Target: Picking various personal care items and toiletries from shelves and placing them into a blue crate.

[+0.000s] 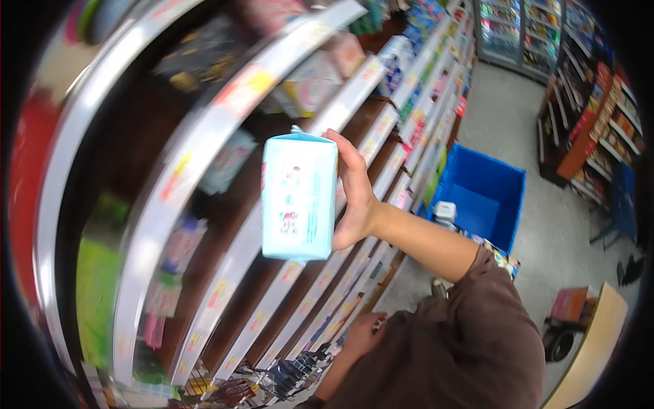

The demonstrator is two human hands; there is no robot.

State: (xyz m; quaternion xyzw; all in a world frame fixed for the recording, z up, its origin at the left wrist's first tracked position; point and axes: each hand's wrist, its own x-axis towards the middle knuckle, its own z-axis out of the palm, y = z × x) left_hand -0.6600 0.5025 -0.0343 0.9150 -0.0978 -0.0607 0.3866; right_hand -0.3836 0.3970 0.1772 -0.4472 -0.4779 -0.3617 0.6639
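My right hand point(357, 194) is raised in front of the shelving, gripping a light blue plastic-wrapped package point(299, 197) from its right side. Printing covers the near face of the package, and a sealed end of the wrap sticks up at its top. My left hand point(364, 332) is low, beside my brown top and close to the lower shelves. A small dark patterned spot shows at its fingers; whether it holds anything cannot be made out. Behind the package, a similar light blue package point(227, 162) sits blurred on a dark brown shelf.
Store shelves with white price rails point(240, 97) run along the left. A blue plastic bin point(480, 191) with some goods stands on the grey floor. Further right are a snack rack point(585, 128), a blue chair point(621, 204) and a light wooden tabletop point(587, 347). Glass-door coolers point(521, 38) stand beyond.
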